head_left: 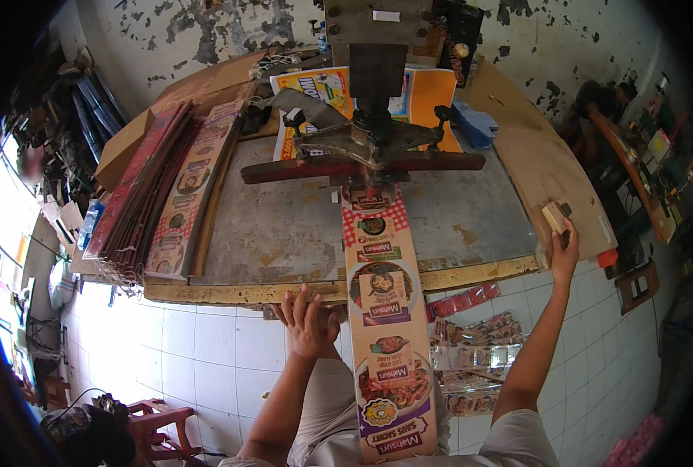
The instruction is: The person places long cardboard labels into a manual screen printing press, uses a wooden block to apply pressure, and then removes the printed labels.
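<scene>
Two hands at a press table with a long printed strip

The left hand (309,323) rests open-fingered on the table edge (230,293), just beside the printed strip (385,311). The right hand (563,247), at 3 o'clock, grips a small wooden block (554,215). The strip runs from under the press head (374,140) at 12 o'clock down to the lap — it looks like thin card, light and bendy, best held by its side edges. No boxes or bins show — only stacked strips (171,194) at 9 o'clock.

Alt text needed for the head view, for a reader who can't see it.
A long printed cardboard strip runs under a press head on a worn metal table. The left hand rests at the table's front edge; the right hand grips a small wooden block.
</scene>
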`<control>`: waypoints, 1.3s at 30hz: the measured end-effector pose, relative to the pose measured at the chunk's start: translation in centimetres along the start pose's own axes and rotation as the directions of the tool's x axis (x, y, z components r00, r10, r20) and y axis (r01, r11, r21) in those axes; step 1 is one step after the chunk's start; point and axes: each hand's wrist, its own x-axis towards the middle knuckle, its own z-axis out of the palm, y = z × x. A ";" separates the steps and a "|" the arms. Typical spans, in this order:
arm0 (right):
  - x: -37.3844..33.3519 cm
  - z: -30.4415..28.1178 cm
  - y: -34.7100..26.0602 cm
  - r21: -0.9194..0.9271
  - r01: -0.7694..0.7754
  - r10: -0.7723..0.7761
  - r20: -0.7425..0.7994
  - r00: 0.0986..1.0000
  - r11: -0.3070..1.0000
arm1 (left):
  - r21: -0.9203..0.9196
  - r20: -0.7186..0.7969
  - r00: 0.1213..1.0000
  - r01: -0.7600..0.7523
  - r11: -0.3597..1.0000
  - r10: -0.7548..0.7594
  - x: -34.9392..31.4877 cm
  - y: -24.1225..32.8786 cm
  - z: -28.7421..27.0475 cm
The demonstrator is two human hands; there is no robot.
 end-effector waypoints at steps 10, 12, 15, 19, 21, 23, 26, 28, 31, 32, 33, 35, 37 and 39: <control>-0.4 -0.2 0.6 0.000 0.057 -0.057 -0.029 0.998 0.998 | -0.023 -0.015 1.000 0.014 1.000 -0.015 -0.2 -0.1 0.6; -0.5 -0.7 0.4 -0.017 0.046 -0.047 -0.029 0.998 0.999 | -0.039 -0.041 0.999 0.007 0.999 -0.009 -0.2 -0.2 0.9; -0.2 -0.1 -0.2 -0.039 0.037 -0.039 -0.029 0.999 0.999 | -0.034 -0.033 0.999 0.002 0.999 -0.003 -0.6 -0.8 0.7; -0.3 0.6 -1.5 -0.034 0.054 -0.056 -0.059 0.997 0.998 | 0.007 -0.029 1.000 -0.001 1.000 0.002 -0.5 -1.0 0.4; -0.5 0.2 -1.5 -0.035 0.033 -0.035 -0.068 0.997 0.999 | 0.017 -0.026 1.000 -0.005 1.000 0.006 -0.4 -0.8 0.6; -0.6 -0.3 -1.5 -0.060 0.056 -0.061 -0.082 0.995 0.997 | 0.004 -0.036 0.999 -0.017 1.000 0.017 -0.2 -0.7 0.8; -0.6 -0.3 -1.5 -0.042 0.059 -0.063 -0.084 0.994 0.997 | -0.001 -0.034 0.999 -0.011 1.000 0.011 -0.1 -0.5 0.6; -0.6 -0.2 -1.3 -0.030 0.053 -0.056 -0.085 0.995 0.998 | -0.001 -0.032 0.999 -0.008 1.000 0.008 0.0 -0.4 0.5; -0.7 0.1 -1.4 -0.035 0.050 -0.053 -0.084 0.995 0.998 | 0.005 -0.033 0.999 -0.007 1.000 0.008 0.0 -0.5 0.3; -0.7 0.0 -1.4 -0.041 0.048 -0.051 -0.084 0.995 0.998 | 0.004 -0.030 1.000 -0.005 1.000 0.005 0.1 -0.5 0.2; -0.7 0.0 -1.5 -0.047 0.046 -0.050 -0.084 0.995 0.998 | 0.004 -0.027 1.000 -0.003 1.000 0.003 0.2 -0.5 0.2; -0.7 0.0 -1.6 -0.055 0.053 -0.057 -0.083 0.995 0.997 | 0.005 -0.022 1.000 0.002 1.000 -0.002 0.1 -0.5 0.1; -0.7 -0.1 -1.6 -0.057 0.063 -0.067 -0.085 0.994 0.996 | 0.004 -0.017 1.000 0.007 1.000 -0.007 0.1 -0.5 0.1; -0.7 -0.1 -1.6 -0.054 0.076 -0.081 -0.089 0.993 0.996 | 0.002 -0.013 1.000 0.012 1.000 -0.012 0.3 -0.3 0.0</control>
